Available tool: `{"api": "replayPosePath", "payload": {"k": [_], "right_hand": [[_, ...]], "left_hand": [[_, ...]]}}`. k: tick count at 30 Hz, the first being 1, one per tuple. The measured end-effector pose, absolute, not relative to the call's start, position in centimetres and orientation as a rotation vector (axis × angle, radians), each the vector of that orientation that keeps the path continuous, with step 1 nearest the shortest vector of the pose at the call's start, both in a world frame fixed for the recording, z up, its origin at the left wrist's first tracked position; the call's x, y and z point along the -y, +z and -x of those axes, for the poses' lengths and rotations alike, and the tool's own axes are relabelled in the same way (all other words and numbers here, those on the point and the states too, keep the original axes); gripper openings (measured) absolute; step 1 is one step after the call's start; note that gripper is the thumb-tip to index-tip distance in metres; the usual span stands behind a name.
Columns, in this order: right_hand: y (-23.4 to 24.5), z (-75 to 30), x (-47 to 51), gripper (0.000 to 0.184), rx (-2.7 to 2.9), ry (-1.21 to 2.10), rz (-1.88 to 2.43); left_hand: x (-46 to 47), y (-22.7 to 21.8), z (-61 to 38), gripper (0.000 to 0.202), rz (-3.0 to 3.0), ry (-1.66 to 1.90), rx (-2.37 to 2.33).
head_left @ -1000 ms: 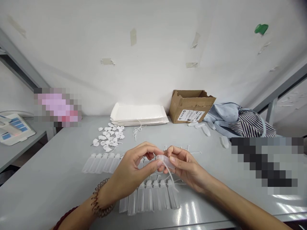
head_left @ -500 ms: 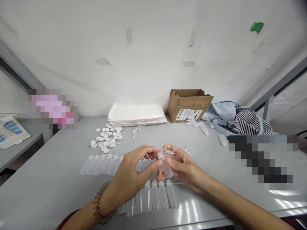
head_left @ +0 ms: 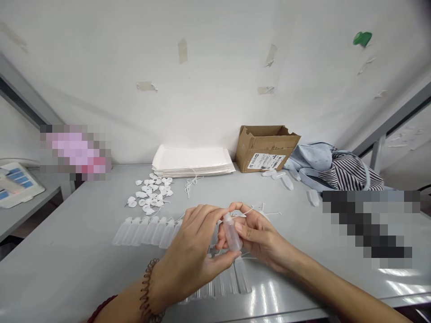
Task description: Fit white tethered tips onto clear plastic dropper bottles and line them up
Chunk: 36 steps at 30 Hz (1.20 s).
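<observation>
A small translucent plastic squeeze bottle (head_left: 232, 234) is held between both hands, leaning slightly, its narrow neck up. The fingertips of my left hand (head_left: 195, 251) rest at the bottle's neck, and its thumb presses near the base. Around the body close the thumb and fingers of my right hand (head_left: 261, 233). A thin white string (head_left: 247, 211) shows by the right fingers. Below my hands lies a row of similar bottles (head_left: 240, 276), partly hidden by the left hand. Another bottle row (head_left: 141, 232) extends left behind that hand.
Several small white caps (head_left: 153, 193) are scattered at the back left. A stack of white envelopes (head_left: 193, 161) lies against the wall, with an open cardboard box (head_left: 267, 150) beside it. Loose bottles (head_left: 287, 181) and a striped cloth bag (head_left: 350, 170) are farther right on the grey table (head_left: 81, 251).
My left thumb has slid from the bottle's upper body down to its base, and the left fingers have straightened over the neck. The right hand keeps its hold; the bottle stands a little more upright.
</observation>
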State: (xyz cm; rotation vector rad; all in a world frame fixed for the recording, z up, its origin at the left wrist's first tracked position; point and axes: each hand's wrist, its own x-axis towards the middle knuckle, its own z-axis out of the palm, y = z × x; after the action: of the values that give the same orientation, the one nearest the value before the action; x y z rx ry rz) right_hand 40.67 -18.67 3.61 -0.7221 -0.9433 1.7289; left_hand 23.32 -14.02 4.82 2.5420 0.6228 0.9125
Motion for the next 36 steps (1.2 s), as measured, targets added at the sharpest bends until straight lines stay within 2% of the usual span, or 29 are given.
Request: {"api": "replayPosePath", "payload": {"k": [6, 13, 19, 28, 36], "right_hand": [[4.6, -44.0, 18.0, 0.042, 1.256, 1.493, 0.929], [6.0, -44.8, 18.2, 0.011, 1.636, 0.972, 1.234], [6.9, -45.6, 18.7, 0.011, 1.923, 0.812, 1.329], [7.5, -48.0, 19.2, 0.016, 2.317, 1.053, 1.452], [6.7, -47.2, 19.2, 0.014, 2.416, 1.169, 1.524]], "left_hand": [[14.0, 4.7, -23.2, 0.046, -2.560, 0.906, -0.638], [14.0, 4.4, -23.5, 0.046, -2.629, 0.767, -0.635], [14.1, 4.5, -24.4, 0.044, -2.609, 0.614, -0.674], [17.1, 4.5, -26.6, 0.035, -2.681, 0.234, -0.674], [17.9, 3.6, -26.8, 0.028, -2.712, 0.131, -0.697]]}}
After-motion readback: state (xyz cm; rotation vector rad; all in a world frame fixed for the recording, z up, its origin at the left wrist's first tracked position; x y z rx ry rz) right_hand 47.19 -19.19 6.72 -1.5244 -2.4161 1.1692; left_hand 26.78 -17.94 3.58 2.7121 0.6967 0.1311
